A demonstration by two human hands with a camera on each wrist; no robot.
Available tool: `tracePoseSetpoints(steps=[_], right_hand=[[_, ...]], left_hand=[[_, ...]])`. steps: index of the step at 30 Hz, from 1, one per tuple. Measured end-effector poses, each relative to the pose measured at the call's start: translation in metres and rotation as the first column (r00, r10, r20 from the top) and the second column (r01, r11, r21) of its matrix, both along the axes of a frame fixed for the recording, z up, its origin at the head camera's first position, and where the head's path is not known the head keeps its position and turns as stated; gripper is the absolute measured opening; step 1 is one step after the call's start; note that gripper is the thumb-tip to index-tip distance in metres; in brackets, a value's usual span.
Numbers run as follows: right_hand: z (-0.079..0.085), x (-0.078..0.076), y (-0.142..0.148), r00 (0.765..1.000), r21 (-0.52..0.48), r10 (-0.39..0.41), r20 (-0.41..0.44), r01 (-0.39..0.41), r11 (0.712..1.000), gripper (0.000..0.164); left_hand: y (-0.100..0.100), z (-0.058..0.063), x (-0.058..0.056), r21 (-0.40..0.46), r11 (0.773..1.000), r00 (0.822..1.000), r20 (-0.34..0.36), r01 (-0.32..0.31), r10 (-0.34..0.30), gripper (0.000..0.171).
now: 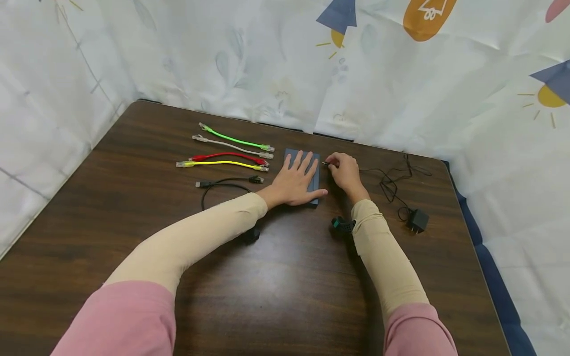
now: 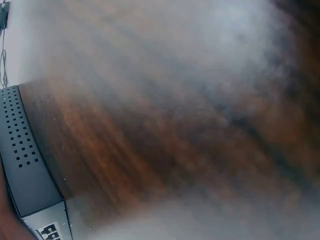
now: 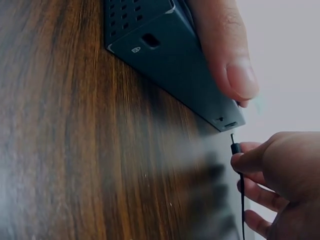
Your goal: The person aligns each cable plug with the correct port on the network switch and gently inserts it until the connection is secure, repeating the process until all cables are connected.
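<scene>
My left hand (image 1: 291, 187) lies flat with spread fingers on top of a dark blue-grey network switch (image 1: 315, 183). In the right wrist view, its thumb rests on the near end of the switch (image 3: 170, 62), whose side has a lock slot and a small socket at the far end. My right hand (image 1: 346, 174) pinches a black barrel plug (image 3: 236, 148) between thumb and fingers. The plug's metal tip points at the socket end, with a small gap visible. In the left wrist view only vent holes and part of the port side of the switch (image 2: 30, 175) appear.
A black power adapter (image 1: 417, 220) with a tangled cord lies to the right. Green (image 1: 233, 138), white (image 1: 231, 145), red (image 1: 229, 155) and yellow (image 1: 222, 163) network cables lie left of the switch, with a black cable (image 1: 222, 184) nearer. A curtain hangs behind the table.
</scene>
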State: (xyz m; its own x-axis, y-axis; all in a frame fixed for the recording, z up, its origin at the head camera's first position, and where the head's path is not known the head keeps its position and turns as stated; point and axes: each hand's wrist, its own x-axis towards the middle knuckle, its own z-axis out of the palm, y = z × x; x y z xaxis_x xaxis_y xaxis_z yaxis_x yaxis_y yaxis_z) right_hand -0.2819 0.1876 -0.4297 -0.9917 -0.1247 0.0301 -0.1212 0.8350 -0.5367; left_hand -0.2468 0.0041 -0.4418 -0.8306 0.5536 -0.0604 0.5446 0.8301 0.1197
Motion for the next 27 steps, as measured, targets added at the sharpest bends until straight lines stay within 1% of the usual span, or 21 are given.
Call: tracePoseSetpoints(steps=[3, 13, 19, 24, 27], right_hand=[[-0.001, -0.002, -0.002, 1.000, 0.005, 0.007, 0.000, -0.007, 1.000, 0.017], [-0.004, -0.005, -0.003, 1.000, 0.000, 0.021, -0.015, -0.021, 1.000, 0.017], [-0.005, -0.006, -0.002, 1.000, -0.003, 0.015, -0.015, -0.015, 1.000, 0.017], [-0.007, -0.009, -0.004, 0.999, -0.013, 0.028, -0.034, -0.028, 1.000, 0.018], [-0.008, -0.009, -0.003, 0.999, -0.020, 0.017, -0.028, -0.018, 1.000, 0.018]], left_hand=[[0.000, 0.001, 0.000, -0.004, 1.000, 1.000, 0.017, 0.000, 0.000, 0.095], [0.002, 0.011, -0.006, -0.048, 0.999, 0.991, 0.134, 0.022, -0.015, 0.100], [0.002, 0.016, -0.007, -0.051, 0.998, 0.985, 0.168, 0.038, -0.029, 0.103], [0.001, 0.018, -0.008, -0.066, 0.997, 0.982, 0.186, 0.035, -0.023, 0.104], [0.001, 0.019, -0.008, -0.067, 0.996, 0.980, 0.196, 0.051, -0.037, 0.104]])
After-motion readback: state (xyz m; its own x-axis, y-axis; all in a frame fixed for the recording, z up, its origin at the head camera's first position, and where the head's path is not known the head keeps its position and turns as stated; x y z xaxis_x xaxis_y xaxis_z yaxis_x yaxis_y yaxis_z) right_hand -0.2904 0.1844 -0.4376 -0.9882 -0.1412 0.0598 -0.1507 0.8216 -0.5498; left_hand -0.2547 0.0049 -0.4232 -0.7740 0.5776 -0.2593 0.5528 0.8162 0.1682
